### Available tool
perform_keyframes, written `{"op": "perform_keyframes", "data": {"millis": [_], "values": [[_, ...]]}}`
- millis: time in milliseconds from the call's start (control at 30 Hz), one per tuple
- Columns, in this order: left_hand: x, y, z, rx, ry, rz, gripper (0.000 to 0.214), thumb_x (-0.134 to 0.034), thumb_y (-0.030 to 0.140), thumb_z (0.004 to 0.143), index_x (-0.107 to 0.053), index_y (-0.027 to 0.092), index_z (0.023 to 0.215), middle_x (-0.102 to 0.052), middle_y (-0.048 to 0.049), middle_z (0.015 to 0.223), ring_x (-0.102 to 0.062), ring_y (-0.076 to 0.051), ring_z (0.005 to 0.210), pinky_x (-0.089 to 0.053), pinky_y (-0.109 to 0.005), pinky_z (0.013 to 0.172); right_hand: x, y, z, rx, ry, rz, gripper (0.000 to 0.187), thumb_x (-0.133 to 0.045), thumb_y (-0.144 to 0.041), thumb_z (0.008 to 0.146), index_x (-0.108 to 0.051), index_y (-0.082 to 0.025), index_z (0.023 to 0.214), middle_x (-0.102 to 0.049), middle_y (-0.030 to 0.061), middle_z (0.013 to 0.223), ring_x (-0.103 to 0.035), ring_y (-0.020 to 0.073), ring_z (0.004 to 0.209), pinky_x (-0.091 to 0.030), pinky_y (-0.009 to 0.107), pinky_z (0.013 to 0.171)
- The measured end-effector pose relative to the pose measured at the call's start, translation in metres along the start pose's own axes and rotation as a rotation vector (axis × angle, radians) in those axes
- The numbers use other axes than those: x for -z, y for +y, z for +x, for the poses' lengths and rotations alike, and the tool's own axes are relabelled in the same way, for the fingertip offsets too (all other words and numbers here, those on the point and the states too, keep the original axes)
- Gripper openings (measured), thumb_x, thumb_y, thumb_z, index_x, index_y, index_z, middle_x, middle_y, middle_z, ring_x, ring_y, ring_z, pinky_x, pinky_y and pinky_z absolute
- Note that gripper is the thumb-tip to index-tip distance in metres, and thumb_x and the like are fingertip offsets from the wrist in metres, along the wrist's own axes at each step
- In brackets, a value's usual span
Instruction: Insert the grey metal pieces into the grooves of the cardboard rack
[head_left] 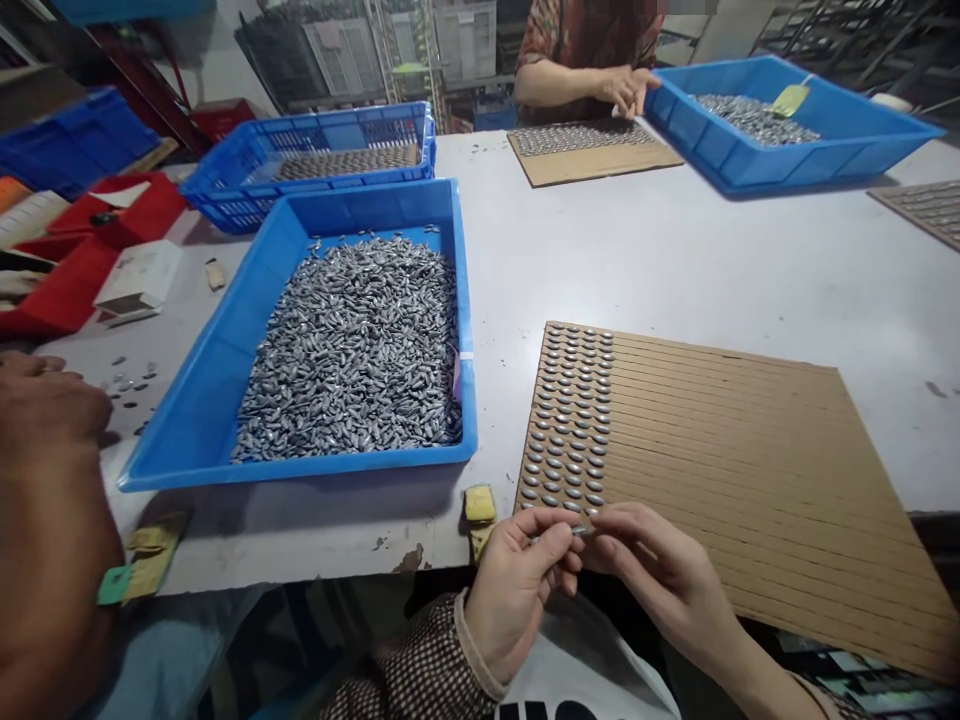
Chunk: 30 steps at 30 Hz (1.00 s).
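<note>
A small grey spindle-shaped metal piece (580, 530) shows between the thumb and fingertips of my left hand (517, 585), which is closed on it. Close by on the right, my right hand (667, 575) has its thumb and index finger a little apart, their tips near that piece. Both hands are at the near left edge of a grooved cardboard sheet (735, 460). Along the sheet's left side lie several columns of the same grey pieces (572, 420), set in the grooves. My fingers cover the nearest pieces.
Left of the sheet stands a blue tray (466, 400) heaped with grey pieces. A blue basket (225, 150) is behind it. Another person's arm (52, 500) rests at far left. Across the table, a co-worker's hands (626, 90) work over another cardboard sheet (592, 170) beside another blue tray (817, 165).
</note>
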<state>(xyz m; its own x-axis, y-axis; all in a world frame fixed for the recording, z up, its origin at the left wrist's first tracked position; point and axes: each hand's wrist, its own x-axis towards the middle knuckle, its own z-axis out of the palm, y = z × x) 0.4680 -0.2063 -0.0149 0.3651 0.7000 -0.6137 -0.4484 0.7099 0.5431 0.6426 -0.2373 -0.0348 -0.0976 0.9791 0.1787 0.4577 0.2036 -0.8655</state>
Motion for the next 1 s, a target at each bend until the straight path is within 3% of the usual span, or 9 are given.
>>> {"op": "perform_keyframes", "data": {"millis": [133, 200, 300, 433, 567, 667, 833, 1000], "values": [[-0.001, -0.003, 0.002, -0.058, -0.001, 0.072, 0.03, -0.082, 0.028, 0.069, -0.069, 0.012, 0.091, -0.064, -0.0039, 0.076, -0.057, -0.011, 0.062, -0.045, -0.021, 0.054, -0.004, -0.014, 0.001, -0.098, 0.053, 0.162, 0.01, -0.057, -0.024, 0.093, -0.064, -0.021, 0.099, -0.067, 0.0051, 0.088, -0.065, 0.0171, 0.081, -0.056, 0.024, 0.066], [-0.002, -0.004, 0.003, -0.071, 0.009, 0.068, 0.027, -0.081, 0.026, 0.069, -0.067, 0.012, 0.088, -0.064, -0.0032, 0.077, -0.059, -0.011, 0.063, -0.047, -0.022, 0.057, -0.006, -0.016, 0.001, -0.071, 0.099, 0.126, 0.009, -0.059, -0.02, 0.092, -0.064, -0.021, 0.099, -0.066, 0.0051, 0.089, -0.065, 0.0168, 0.081, -0.056, 0.025, 0.067], [-0.004, -0.004, 0.003, -0.055, -0.012, -0.015, 0.022, -0.081, 0.022, 0.07, -0.064, 0.012, 0.081, -0.065, -0.0033, 0.079, -0.062, -0.012, 0.069, -0.052, -0.025, 0.067, -0.009, -0.018, -0.002, 0.058, 0.104, -0.004, 0.023, -0.058, -0.014, 0.091, -0.064, -0.022, 0.111, -0.065, 0.0078, 0.099, -0.064, 0.0184, 0.09, -0.057, 0.028, 0.074], [-0.005, -0.005, 0.002, 0.013, -0.039, -0.107, 0.017, -0.078, 0.018, 0.071, -0.064, 0.011, 0.079, -0.065, -0.0038, 0.078, -0.062, -0.011, 0.073, -0.053, -0.027, 0.076, -0.01, -0.019, -0.005, 0.147, 0.105, -0.13, 0.037, -0.056, -0.012, 0.09, -0.062, -0.024, 0.125, -0.064, 0.0106, 0.107, -0.065, 0.0207, 0.097, -0.058, 0.031, 0.077], [-0.005, -0.003, -0.004, 0.114, -0.058, -0.068, 0.012, -0.071, 0.018, 0.077, -0.065, 0.01, 0.084, -0.069, -0.0092, 0.086, -0.066, -0.016, 0.081, -0.054, -0.031, 0.08, -0.001, -0.014, -0.008, 0.136, 0.074, -0.133, 0.033, -0.055, -0.013, 0.091, -0.065, -0.025, 0.12, -0.066, 0.0094, 0.102, -0.067, 0.0196, 0.091, -0.059, 0.029, 0.072], [-0.003, 0.012, -0.014, 0.188, -0.062, -0.04, 0.015, -0.069, 0.013, 0.078, -0.066, 0.01, 0.092, -0.07, -0.0137, 0.099, -0.069, -0.021, 0.091, -0.054, -0.032, 0.085, 0.007, -0.006, -0.011, 0.079, 0.092, -0.138, 0.026, -0.056, -0.016, 0.091, -0.066, -0.025, 0.113, -0.068, 0.0077, 0.098, -0.068, 0.0188, 0.087, -0.059, 0.027, 0.07], [0.007, 0.036, -0.028, -0.067, 0.17, -0.209, 0.018, -0.058, 0.017, 0.088, -0.065, 0.011, 0.102, -0.069, -0.0141, 0.11, -0.067, -0.024, 0.105, -0.053, -0.035, 0.095, 0.005, 0.014, -0.017, 0.097, 0.096, -0.214, 0.021, -0.054, -0.013, 0.092, -0.064, -0.024, 0.107, -0.068, 0.0067, 0.097, -0.067, 0.018, 0.087, -0.057, 0.028, 0.073], [0.015, 0.026, -0.03, 0.044, 0.196, -0.281, 0.03, -0.053, 0.01, 0.088, -0.058, 0.006, 0.117, -0.065, -0.0209, 0.122, -0.062, -0.028, 0.115, -0.051, -0.036, 0.1, -0.01, 0.027, -0.017, 0.203, 0.049, -0.366, 0.024, -0.053, -0.009, 0.091, -0.064, -0.022, 0.108, -0.067, 0.0072, 0.095, -0.062, 0.0175, 0.083, -0.054, 0.03, 0.07]]}}
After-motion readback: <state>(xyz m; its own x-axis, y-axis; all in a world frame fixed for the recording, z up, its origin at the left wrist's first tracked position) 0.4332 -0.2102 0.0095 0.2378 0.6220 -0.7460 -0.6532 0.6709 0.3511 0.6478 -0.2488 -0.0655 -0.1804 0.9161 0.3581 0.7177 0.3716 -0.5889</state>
